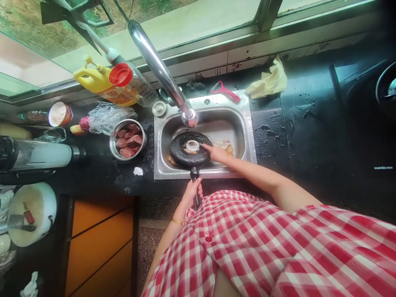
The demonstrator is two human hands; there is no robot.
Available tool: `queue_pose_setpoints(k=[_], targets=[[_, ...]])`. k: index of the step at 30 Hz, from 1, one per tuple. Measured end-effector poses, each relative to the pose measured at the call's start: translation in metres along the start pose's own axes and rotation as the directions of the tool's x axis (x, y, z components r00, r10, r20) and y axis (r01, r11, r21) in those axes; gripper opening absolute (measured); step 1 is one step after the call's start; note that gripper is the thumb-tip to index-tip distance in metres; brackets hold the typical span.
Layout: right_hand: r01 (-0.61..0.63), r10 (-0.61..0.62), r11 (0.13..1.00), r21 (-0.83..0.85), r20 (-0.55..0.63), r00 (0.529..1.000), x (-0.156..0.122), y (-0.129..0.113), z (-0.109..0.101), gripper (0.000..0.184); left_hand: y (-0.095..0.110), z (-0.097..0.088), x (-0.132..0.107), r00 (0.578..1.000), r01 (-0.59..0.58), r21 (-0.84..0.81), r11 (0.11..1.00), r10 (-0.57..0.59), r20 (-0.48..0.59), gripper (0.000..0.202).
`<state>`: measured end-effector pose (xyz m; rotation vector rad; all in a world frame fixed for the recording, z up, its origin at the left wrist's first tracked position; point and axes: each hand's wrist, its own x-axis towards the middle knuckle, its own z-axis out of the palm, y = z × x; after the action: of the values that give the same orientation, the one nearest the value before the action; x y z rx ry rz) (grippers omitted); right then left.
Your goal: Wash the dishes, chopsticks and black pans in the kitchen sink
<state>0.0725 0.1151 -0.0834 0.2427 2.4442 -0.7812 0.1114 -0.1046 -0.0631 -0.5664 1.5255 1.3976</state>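
A black frying pan point(177, 152) is held over the steel sink point(157, 165), below the tap. A round pale patch shows in the middle of its dark, wet-looking surface; whether this is the inside or the underside I cannot tell. My left hand point(192, 190) is closed around the pan's black handle point(194, 173), at the sink's front edge. At the pan's right rim is my right hand point(217, 154), index finger stretched over the surface and the other fingers partly hidden at the rim. Brownish scraps point(229, 150) lie in the sink behind that hand.
The curved tap point(161, 68) reaches over the sink. A steel bowl of dark red meat pieces point(128, 140) stands left. Behind are a yellow jug point(95, 84) and a red-lidded jar point(120, 75). A red peeler point(225, 90) and a yellowish cloth point(269, 80) lie at the back.
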Motion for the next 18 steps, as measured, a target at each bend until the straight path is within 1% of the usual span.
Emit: queue_pose_setpoints(k=[2, 3, 6, 7, 10, 11, 12, 15, 16, 18], targets=[[0.068, -0.068, 0.997, 0.021, -0.033, 0.997, -0.001, -0.004, 0.004, 0.062, 0.001, 0.001, -0.001, 1.0, 0.001, -0.008, 1.0, -0.001, -0.006, 0.041], [0.064, -0.063, 0.998, 0.024, -0.045, 0.997, -0.002, -0.006, 0.005, 0.061, 0.001, 0.001, -0.001, 1.0, -0.002, -0.006, 1.0, 0.002, -0.009, 0.041], [-0.018, 0.019, 0.999, 0.028, -0.051, 0.998, -0.003, -0.011, 0.007, 0.061, 0.002, 0.002, -0.002, 1.0, -0.006, 0.006, 1.0, 0.006, -0.006, 0.042], [-0.019, 0.021, 0.999, 0.031, -0.053, 0.998, -0.005, -0.013, 0.008, 0.061, 0.001, 0.001, -0.001, 1.0, -0.003, 0.002, 1.0, 0.003, -0.007, 0.042], [0.079, -0.077, 0.996, 0.042, -0.042, 0.996, -0.011, -0.018, 0.012, 0.06, 0.0, 0.001, 0.0, 1.0, 0.003, -0.028, 1.0, -0.003, -0.002, 0.041], [0.089, -0.087, 0.995, 0.038, -0.042, 0.995, -0.012, -0.019, 0.013, 0.061, 0.0, 0.001, 0.0, 1.0, 0.004, -0.031, 1.0, -0.004, 0.001, 0.04], [0.07, -0.069, 0.997, 0.031, -0.042, 0.997, -0.013, -0.019, 0.014, 0.062, -0.001, 0.001, 0.001, 1.0, 0.007, -0.025, 1.0, -0.006, 0.004, 0.04], [-0.035, 0.036, 0.999, 0.023, -0.06, 0.998, -0.014, -0.023, 0.016, 0.063, -0.001, 0.002, 0.001, 1.0, 0.009, -0.012, 1.0, -0.009, -0.002, 0.039], [-0.032, 0.034, 0.999, 0.024, -0.065, 0.997, -0.015, -0.027, 0.017, 0.062, -0.001, 0.002, 0.001, 1.0, 0.006, -0.022, 1.0, -0.006, -0.005, 0.039], [0.041, -0.039, 0.999, 0.027, -0.066, 0.997, -0.018, -0.035, 0.023, 0.064, 0.0, 0.003, 0.001, 1.0, -0.005, -0.062, 0.998, 0.005, -0.001, 0.04]])
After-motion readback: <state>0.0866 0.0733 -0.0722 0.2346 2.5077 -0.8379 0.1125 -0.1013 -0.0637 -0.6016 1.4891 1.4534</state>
